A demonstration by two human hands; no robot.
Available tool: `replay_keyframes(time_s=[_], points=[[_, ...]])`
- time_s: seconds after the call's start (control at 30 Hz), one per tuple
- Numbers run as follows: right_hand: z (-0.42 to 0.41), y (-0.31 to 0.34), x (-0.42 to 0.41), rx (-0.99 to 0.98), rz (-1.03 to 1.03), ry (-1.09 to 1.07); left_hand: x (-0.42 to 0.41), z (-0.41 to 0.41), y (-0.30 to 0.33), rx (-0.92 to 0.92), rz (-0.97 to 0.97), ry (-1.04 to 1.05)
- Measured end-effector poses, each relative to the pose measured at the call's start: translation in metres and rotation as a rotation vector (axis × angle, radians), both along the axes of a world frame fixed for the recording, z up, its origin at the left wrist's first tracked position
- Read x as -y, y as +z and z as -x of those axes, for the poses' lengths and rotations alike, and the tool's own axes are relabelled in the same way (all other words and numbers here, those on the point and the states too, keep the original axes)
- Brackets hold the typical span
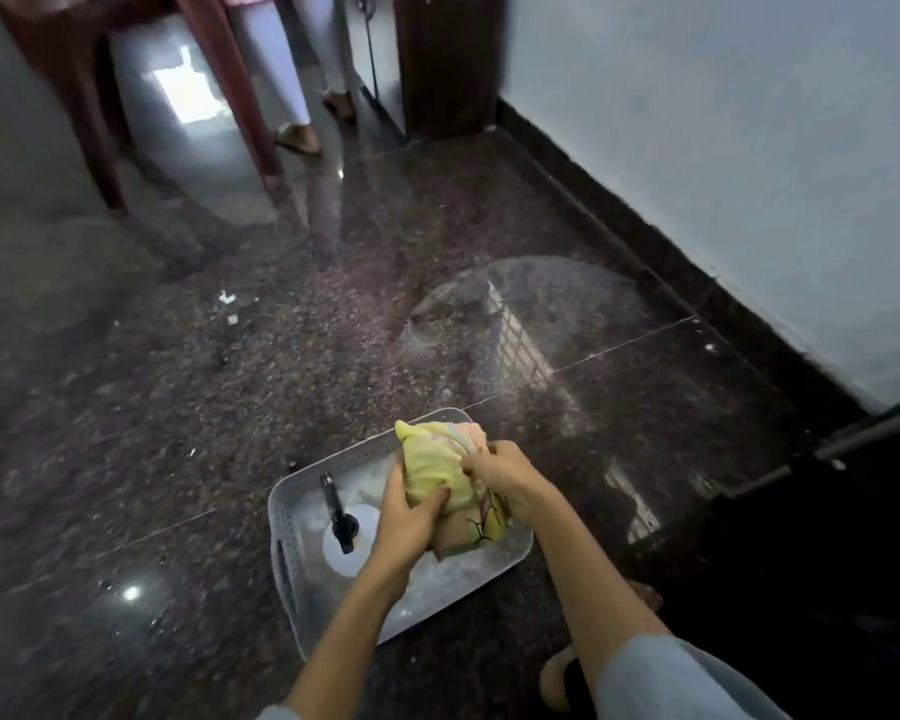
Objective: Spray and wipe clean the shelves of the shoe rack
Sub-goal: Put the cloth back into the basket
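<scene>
A yellow and peach cloth [437,462] is bunched up over a white perforated plastic basket [302,579] that stands on the dark granite floor. My left hand [409,517] grips the cloth's near left side. My right hand [500,467] pinches its right edge. A white spray bottle [346,532] with a black nozzle stands inside the basket, just left of my left hand. The shoe rack is not recognisable; only a dark frame [822,452] shows at the right edge.
Another person's legs and sandals [297,137] stand at the back near a brown wooden table leg [230,96]. A white wall with dark skirting [645,210] runs along the right. Small white scraps [227,298] lie on the floor. My foot [557,678] shows bottom right.
</scene>
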State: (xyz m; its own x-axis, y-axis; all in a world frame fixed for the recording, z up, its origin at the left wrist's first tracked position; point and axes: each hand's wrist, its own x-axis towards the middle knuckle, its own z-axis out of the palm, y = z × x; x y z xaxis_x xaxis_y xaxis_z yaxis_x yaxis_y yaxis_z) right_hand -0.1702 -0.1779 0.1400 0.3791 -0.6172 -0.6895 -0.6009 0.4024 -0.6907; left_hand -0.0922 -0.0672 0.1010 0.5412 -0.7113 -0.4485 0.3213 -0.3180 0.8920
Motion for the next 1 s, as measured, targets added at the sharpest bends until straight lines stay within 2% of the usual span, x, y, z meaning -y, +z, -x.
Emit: replay_keyframes(time_s=[0.13,0.33,0.5,0.63,0.7,0.8,0.9,1.0], points=[[-0.006,-0.052,0.0,-0.032,0.134,0.004,0.012,0.003,-0.037,0.037,-0.113,0.044],[-0.011,-0.108,-0.004,-0.085,0.228,0.053,0.018,0.001,-0.076,0.066,-0.22,0.048],[-0.017,-0.132,0.0,-0.131,0.101,0.139,0.024,-0.003,-0.099,0.123,-0.313,0.003],[-0.017,-0.144,-0.005,-0.072,0.027,0.262,0.025,-0.005,-0.117,0.291,-0.454,-0.152],[-0.019,-0.15,-0.008,-0.111,0.112,0.259,0.025,-0.004,-0.123,0.394,-0.522,-0.254],[-0.02,-0.157,-0.011,-0.144,0.21,0.193,0.027,0.001,-0.132,0.466,-0.546,-0.379],[-0.022,-0.163,-0.012,-0.11,0.095,0.034,0.025,-0.002,-0.146,0.559,-0.683,-0.542],[-0.026,-0.173,-0.009,-0.128,0.078,0.023,0.028,-0.008,-0.154,0.592,-0.788,-0.655]])
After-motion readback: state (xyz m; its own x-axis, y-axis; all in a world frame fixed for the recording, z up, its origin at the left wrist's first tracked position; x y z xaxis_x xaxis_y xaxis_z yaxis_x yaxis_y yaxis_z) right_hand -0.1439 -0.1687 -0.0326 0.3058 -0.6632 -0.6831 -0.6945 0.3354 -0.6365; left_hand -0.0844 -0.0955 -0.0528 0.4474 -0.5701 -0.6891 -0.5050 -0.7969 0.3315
